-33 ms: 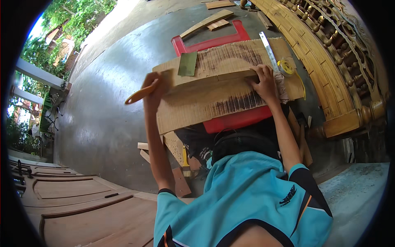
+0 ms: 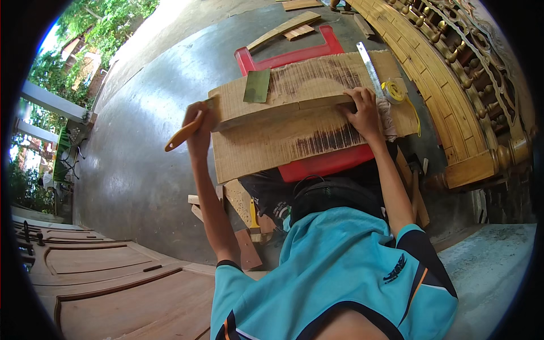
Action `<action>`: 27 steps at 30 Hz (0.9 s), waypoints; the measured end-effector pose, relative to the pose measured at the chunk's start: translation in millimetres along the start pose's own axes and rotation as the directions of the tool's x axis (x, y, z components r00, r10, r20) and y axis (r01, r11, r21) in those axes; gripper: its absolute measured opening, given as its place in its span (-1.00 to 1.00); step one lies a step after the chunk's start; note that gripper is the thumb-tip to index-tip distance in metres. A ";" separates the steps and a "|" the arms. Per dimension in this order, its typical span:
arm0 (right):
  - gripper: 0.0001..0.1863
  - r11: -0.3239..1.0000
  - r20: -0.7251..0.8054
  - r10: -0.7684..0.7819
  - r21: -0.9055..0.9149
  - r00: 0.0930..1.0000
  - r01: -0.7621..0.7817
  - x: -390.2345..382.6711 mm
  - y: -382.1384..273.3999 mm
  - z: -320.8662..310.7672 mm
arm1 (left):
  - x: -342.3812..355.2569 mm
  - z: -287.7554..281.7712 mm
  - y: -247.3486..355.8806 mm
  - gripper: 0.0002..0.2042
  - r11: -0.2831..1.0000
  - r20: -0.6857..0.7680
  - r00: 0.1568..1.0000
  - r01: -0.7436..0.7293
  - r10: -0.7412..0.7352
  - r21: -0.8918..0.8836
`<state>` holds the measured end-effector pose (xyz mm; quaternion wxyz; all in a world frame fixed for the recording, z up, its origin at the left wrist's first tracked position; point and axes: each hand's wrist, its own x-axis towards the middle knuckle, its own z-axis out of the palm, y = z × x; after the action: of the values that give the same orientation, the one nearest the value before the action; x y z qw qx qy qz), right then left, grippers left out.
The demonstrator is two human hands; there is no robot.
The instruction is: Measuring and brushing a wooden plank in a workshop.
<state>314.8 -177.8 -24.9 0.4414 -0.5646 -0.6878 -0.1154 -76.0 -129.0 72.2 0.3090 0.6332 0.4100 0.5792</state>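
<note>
My left hand [image 2: 199, 122] is closed around a paintbrush with an orange handle [image 2: 182, 136]. Its bristles [image 2: 213, 104] are by the left end of a long, narrow wooden strip [image 2: 272, 113]; whether they touch it I cannot tell. At the strip's other end, my right hand [image 2: 364, 112] grips it between thumb and fingers. Beneath it lies brown-stained cardboard [image 2: 249, 152], spread over a red plastic stool [image 2: 326, 163]. A green rectangular sheet, like sandpaper [image 2: 258, 86], rests on the cardboard beyond the strip.
Right of my right hand are a metal ruler [image 2: 369, 68], a yellow tape measure [image 2: 393, 92] and a crumpled cloth [image 2: 386, 118]. A yellow-handled brush [image 2: 253, 218] and wood offcuts [image 2: 247, 249] lie near my left arm. Carved wooden furniture [image 2: 447, 107] stands at right, door panels [image 2: 107, 263] at lower left.
My left hand has moved slightly left with the paintbrush, toward and past the strip's left end. My right hand keeps its grip in about the same place.
</note>
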 end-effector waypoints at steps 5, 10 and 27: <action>-0.54 1.000 0.012 -0.017 -0.015 1.000 0.017 -0.3 2.4 -0.9 | -22.4 13.6 -16.0 -0.82 0.702 -0.014 0.904 -0.321 0.427 0.635; -0.55 0.999 0.019 -0.038 -0.028 0.999 0.038 2.7 -2.2 -4.0 | -63.3 112.4 14.5 -0.79 0.993 0.240 0.970 -0.063 0.039 0.095; -0.58 0.999 0.066 -0.004 0.050 0.998 0.001 -5.9 -4.7 -13.7 | -72.8 79.1 -35.3 -0.75 0.598 -0.154 0.956 -0.026 0.248 0.801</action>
<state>317.1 -192.3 -19.7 0.4321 -0.5559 -0.7056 -0.0799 -3.2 -169.6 -4.3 -0.1028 0.6558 0.6085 0.4349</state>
